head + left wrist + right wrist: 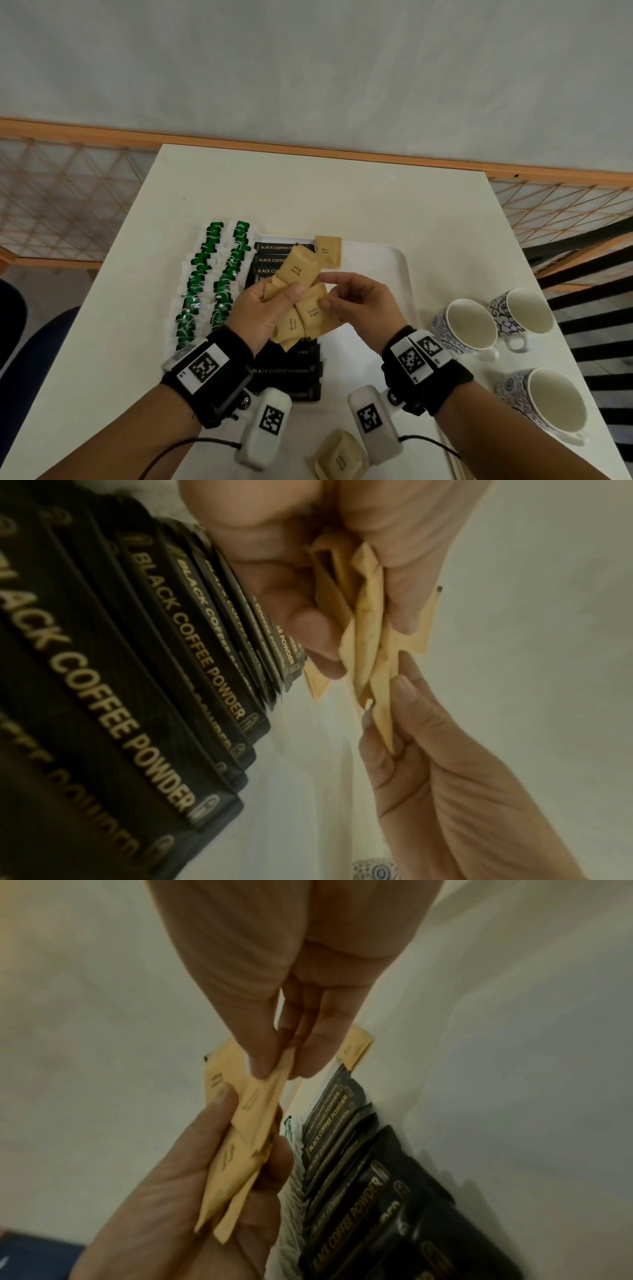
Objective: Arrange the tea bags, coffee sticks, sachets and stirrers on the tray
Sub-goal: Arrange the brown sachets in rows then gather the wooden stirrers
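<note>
Sachets [301, 301] sit fanned in the left hand [260, 308] above the tray [387, 270] – right hand [359, 301] pinches one, perhaps two. A hasty pull could spill the loose bunch onto the coffee sticks [274, 260].

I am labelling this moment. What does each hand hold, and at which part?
The left hand grips a bunch of brown sugar sachets around their middle. The right hand pinches one sachet of that bunch by its edge.
</note>
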{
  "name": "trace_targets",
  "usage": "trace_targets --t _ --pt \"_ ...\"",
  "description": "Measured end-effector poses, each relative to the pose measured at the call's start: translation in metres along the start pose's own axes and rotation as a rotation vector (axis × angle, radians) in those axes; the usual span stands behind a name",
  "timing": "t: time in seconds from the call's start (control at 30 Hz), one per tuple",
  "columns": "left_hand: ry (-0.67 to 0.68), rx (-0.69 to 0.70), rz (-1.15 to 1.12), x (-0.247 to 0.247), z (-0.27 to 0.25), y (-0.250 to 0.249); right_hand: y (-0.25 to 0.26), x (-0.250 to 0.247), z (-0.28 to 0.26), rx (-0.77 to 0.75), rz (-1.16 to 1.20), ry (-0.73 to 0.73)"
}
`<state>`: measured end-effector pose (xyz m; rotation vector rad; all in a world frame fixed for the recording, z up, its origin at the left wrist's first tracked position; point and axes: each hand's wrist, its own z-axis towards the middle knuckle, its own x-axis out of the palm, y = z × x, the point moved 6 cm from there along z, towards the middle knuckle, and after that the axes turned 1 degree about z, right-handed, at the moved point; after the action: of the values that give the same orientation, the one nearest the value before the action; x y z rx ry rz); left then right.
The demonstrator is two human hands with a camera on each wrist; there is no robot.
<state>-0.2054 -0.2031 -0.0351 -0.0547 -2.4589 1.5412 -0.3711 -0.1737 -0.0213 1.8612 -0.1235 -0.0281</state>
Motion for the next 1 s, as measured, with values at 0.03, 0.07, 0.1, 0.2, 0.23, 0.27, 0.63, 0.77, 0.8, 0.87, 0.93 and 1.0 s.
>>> trace_targets --t 0.03,0.07,0.1,0.2,0.23,0.27,0.63,0.77,0.8,0.87,0.93,1.0 --pt "-0.023 0.008 0.0 -0.004 0.001 -0.001 -0.002 -0.003 0.001 0.022 0.001 -0.023" --pt "-0.039 0.015 0.002 -0.008 0.001 -0.002 -0.004 -0.008 0.003 0.044 -0.001 -0.058" --pt "-0.052 0.019 0.006 -0.012 0.002 -0.003 -0.007 -0.016 0.006 0.065 -0.008 -0.106" --pt "-0.064 0.026 0.022 -0.021 0.004 -0.008 -0.008 -0.044 0.022 0.108 -0.042 -0.289" --pt "-0.062 0.023 0.021 -0.023 0.005 -0.008 -0.008 -0.051 0.03 0.113 -0.038 -0.343" --pt "-0.059 0.018 0.019 -0.025 0.006 -0.008 -0.006 -0.057 0.038 0.113 -0.038 -0.385" --pt "-0.034 0.0 0.071 -0.027 0.018 -0.005 -0.016 -0.091 0.098 0.18 -0.37 -0.532" --pt "-0.026 -0.002 0.098 -0.025 0.021 -0.004 -0.012 -0.091 0.1 0.183 -0.511 -0.534" --pt "-0.019 -0.005 0.108 -0.024 0.022 -0.004 -0.011 -0.09 0.1 0.182 -0.532 -0.532" --pt "-0.008 -0.012 0.126 -0.023 0.023 -0.004 -0.011 -0.09 0.1 0.193 -0.564 -0.524" --pt "-0.003 -0.019 0.127 -0.022 0.023 -0.003 -0.011 -0.091 0.1 0.205 -0.578 -0.516" --pt "-0.005 -0.021 0.12 -0.021 0.022 -0.003 -0.01 -0.091 0.099 0.209 -0.6 -0.511"
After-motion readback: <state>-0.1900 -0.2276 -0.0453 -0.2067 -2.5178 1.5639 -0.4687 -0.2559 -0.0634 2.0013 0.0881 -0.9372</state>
